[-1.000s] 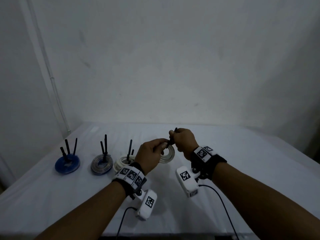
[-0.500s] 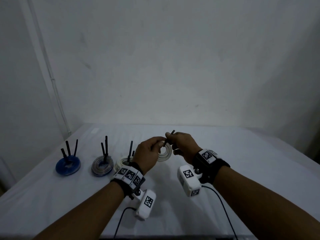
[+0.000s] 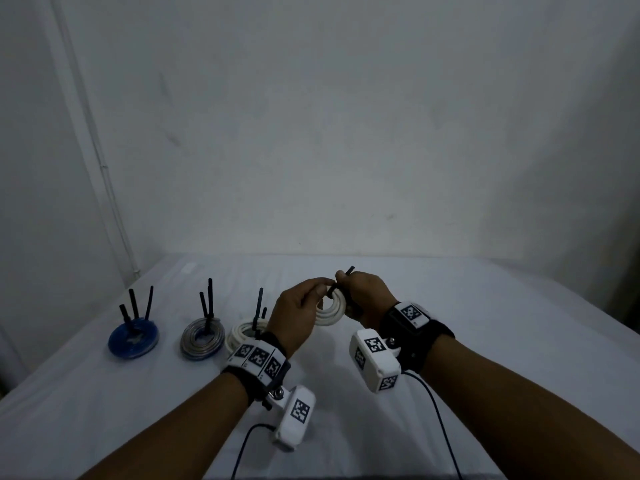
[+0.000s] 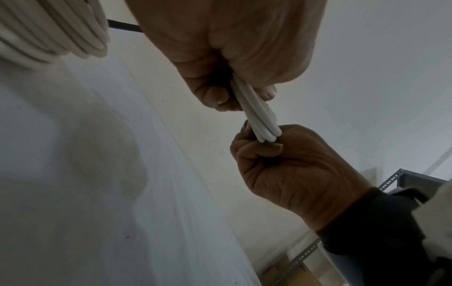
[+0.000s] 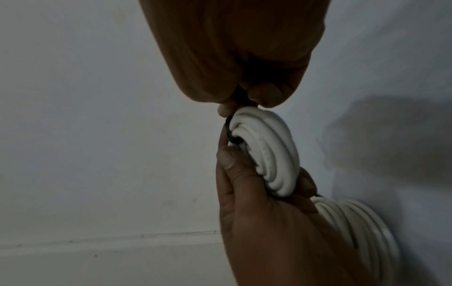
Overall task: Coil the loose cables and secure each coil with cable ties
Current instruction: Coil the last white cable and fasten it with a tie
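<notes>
Your hands are both closed on the same work, lifted above the middle of the desk [image 3: 450,341]. Your left hand [image 3: 298,317] clamps the white cable coil [image 3: 333,308] at its lower left rim, thumb across one face and fingers behind. Your right hand [image 3: 363,297] pinches the black cable tie [image 3: 341,280] at the coil's upper right rim, so that hand is the nearer one for the tightening.

The coil stands on edge between the two hands, one flat face turned toward you, and its widest line runs from your left hand up to your right. The tie already loops the bundle of turns there, as the right wrist view shows. Its free tail points up and away to the right, past your right knuckles, and that is its long axis. Any further cinching would likely be a pull along that line while the left hand braces the coil.

Toward the left edge of the desk lie three tied coils in a row, white [image 3: 242,336], grey [image 3: 202,337] and blue [image 3: 133,341], their tie tails standing up.
</notes>
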